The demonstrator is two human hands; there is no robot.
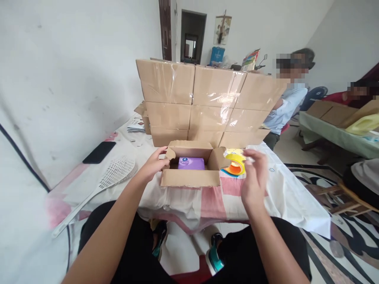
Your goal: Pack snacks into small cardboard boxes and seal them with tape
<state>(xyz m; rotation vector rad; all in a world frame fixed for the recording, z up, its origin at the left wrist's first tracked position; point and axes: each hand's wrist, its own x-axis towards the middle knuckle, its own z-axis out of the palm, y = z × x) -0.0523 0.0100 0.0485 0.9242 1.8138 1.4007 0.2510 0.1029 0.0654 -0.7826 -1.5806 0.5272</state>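
An open cardboard box [191, 178] sits before me on the cloth-covered table, flaps raised. Inside lies a purple packet [191, 163], probably tissues. My left hand [152, 163] is closed on the box's torn left flap, thumb and fingers on either side. To the right of the box, my right hand [255, 173] is raised with bent fingers, smeared by motion. Something pale shows at its fingertips, too blurred to name. Just left of that hand is a yellow, ring-shaped thing [237, 165] with an orange inside and a blue lower edge.
Stacked, taped cartons [211, 102] form a wall behind the box. A black phone [99, 152] and a white plastic fly swatter [115, 173] lie left on the table [183, 203]. One person [288, 102] stands at the right; another is behind a further table [322, 128].
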